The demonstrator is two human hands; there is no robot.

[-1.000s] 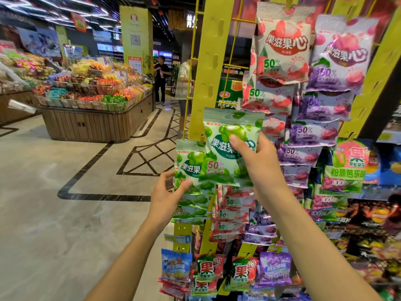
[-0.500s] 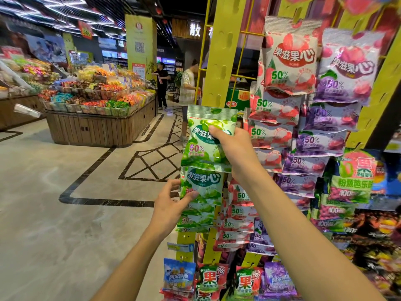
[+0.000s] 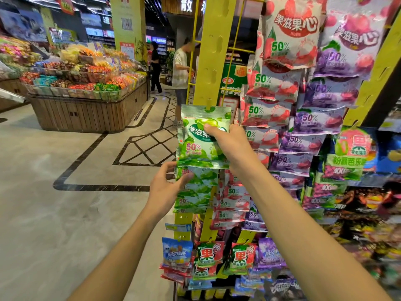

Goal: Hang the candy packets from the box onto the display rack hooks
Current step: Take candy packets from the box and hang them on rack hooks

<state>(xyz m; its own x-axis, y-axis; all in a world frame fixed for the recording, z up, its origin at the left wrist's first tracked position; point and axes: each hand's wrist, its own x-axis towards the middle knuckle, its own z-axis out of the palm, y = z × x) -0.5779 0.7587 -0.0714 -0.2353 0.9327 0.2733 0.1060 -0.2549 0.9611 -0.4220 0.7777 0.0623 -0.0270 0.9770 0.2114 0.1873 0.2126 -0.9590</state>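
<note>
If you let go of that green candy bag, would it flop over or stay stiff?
Probably floppy: the green candy packet is thin crinkly foil that dents under the right hand. Likely light, since one pinch holds it. It may swing from its top hole.

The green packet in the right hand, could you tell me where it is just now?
Head view, centre: the green packet is against the yellow strip, above the other green packets, left of the red ones.
</note>
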